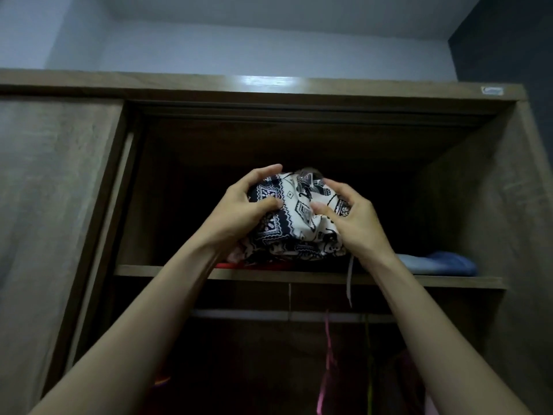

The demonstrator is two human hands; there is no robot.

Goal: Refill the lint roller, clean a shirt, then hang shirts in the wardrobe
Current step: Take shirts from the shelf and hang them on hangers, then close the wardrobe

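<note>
Shirt (299, 218) perhaps, left grip (247, 209), right grip (351, 218), sticker (492, 90)

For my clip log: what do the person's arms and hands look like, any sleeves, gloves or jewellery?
The left forearm and right forearm are bare to the frame edge, no sleeves in view. The left hand and right hand wear no gloves, and no rings, watch or bracelet show.
</note>
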